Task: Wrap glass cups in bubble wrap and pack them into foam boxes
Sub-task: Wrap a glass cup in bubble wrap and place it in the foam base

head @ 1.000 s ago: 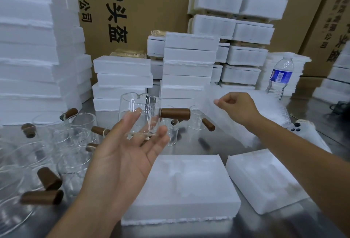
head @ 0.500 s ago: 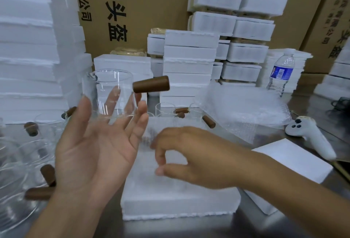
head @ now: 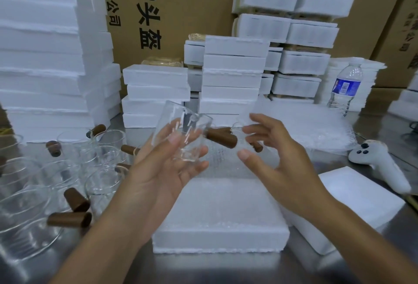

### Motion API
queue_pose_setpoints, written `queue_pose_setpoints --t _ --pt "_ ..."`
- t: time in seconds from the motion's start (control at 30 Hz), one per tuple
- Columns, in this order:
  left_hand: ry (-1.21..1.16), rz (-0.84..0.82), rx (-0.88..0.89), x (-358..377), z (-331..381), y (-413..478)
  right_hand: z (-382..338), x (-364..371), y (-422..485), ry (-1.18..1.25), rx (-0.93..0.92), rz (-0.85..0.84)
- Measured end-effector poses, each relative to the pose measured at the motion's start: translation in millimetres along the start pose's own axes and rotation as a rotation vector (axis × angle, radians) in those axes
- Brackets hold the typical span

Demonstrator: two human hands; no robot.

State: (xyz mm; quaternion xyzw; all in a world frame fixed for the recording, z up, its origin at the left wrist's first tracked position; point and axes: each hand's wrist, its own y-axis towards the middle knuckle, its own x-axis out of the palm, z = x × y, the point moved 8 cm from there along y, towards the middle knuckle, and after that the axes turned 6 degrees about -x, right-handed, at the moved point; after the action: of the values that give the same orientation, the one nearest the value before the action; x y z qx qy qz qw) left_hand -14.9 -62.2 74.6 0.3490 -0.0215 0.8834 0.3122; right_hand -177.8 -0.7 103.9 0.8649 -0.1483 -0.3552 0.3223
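Head view: the left hand (head: 158, 177) lies palm up near the middle of the picture. Its grip is curled round the lower part of a glass cup (head: 183, 130), thumb on one side and fingers on the other. The cup is held in the air above the table (head: 382, 130), over the far edge of a foam box (head: 221, 238). Its long axis runs from the base at 6 o'clock to the mouth near 12 o'clock, leaning a little toward 1. Its brown handle (head: 222, 140) sticks out toward 4 o'clock.

The right hand (head: 280, 164) hovers at 3 o'clock of the cup, grip spread and loosely curved, pinching nothing. Whether a fingertip touches the handle cannot be told. A sheet of bubble wrap (head: 217, 195) lies flat on the foam box. More cups (head: 104, 148) stand at 9 o'clock, and a white controller (head: 380, 166) and a water bottle (head: 346, 87) sit toward 2 o'clock.

Half a second ago the cup was higher and further toward 10 o'clock, with the handle nearly level. The right hand was then low over the box, palm down and fingers drawn together. It has since risen and opened beside the handle.
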Motion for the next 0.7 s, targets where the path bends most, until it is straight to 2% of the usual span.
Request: queue_pose_setpoints --t 0.13,0.27,0.37,0.53,0.7 --pt "0.120 -0.037 -0.054 8.9 -13.8 -2.9 -5.6 11.6 -2.2 -0.128 -0.118 -0.120" --pt "0.212 -0.016 -0.052 10.1 -18.7 -2.6 -0.4 17.5 -2.7 -0.168 -0.112 -0.198" --pt "0.361 0.043 -0.044 6.5 -23.8 -1.2 5.1 6.7 -0.4 -0.176 -0.091 -0.137" --pt "0.760 0.253 -0.014 -10.0 -23.0 0.9 27.3 -20.4 4.5 -0.179 0.034 0.016" --pt "1.148 0.223 -0.014 -3.6 -32.1 4.1 34.5 -36.6 5.5 -0.101 0.099 0.164"
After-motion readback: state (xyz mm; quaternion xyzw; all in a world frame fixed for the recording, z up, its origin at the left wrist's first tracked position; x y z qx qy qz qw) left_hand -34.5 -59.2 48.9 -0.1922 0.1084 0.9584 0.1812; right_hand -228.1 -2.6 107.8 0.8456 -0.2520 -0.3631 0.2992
